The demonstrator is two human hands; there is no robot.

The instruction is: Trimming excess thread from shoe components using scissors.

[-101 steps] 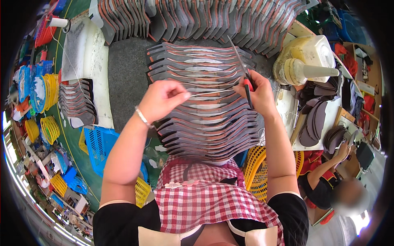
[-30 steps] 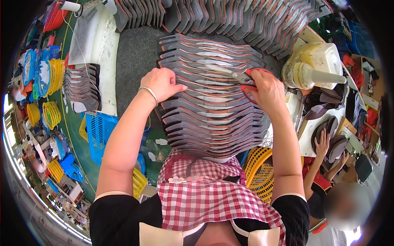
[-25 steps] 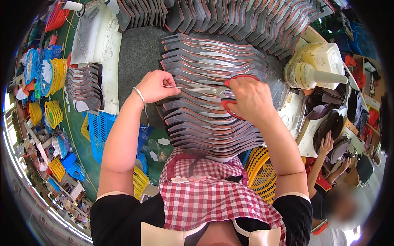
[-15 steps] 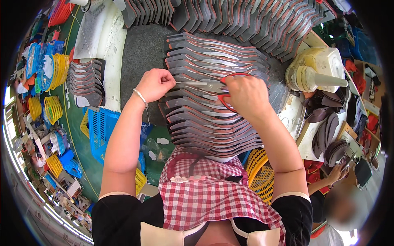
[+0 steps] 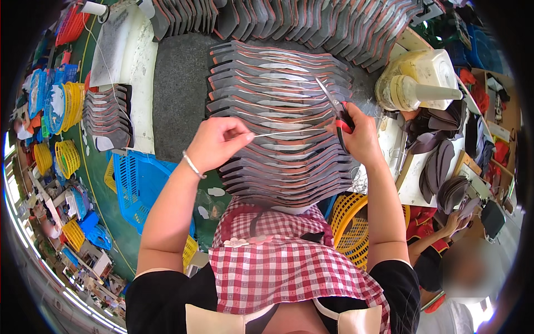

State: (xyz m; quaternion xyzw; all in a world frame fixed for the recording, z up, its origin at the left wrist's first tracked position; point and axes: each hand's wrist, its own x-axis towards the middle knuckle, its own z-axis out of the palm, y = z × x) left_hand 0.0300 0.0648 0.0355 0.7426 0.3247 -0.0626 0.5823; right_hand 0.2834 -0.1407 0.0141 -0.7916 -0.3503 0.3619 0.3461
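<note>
Scissors (image 5: 340, 111) with red and black handles sit in my right hand (image 5: 364, 134), blades pointing up and to the left. The thumb and fingertips of my left hand (image 5: 218, 143) are pinched on one end of a thin white thread (image 5: 289, 133). That thread stretches sideways to my right hand, over a fanned row of grey, curved flat pieces (image 5: 281, 106) with reddish edges. The pieces overlap closely, and pale patches show along their middle. How the thread is held at the right hand is hidden.
More grey pieces (image 5: 311, 25) line the far edge of the table, and a smaller stack (image 5: 105, 117) lies left. A yellowish container with a nozzle (image 5: 414, 83) stands right. Blue (image 5: 133, 189) and yellow baskets (image 5: 350, 231) are below. A co-worker's hand (image 5: 453, 222) shows at right.
My left hand has moved nearer to me, with the thread. My right hand has turned the scissors from pointing left to pointing up and away; the thread now spans between both hands.
</note>
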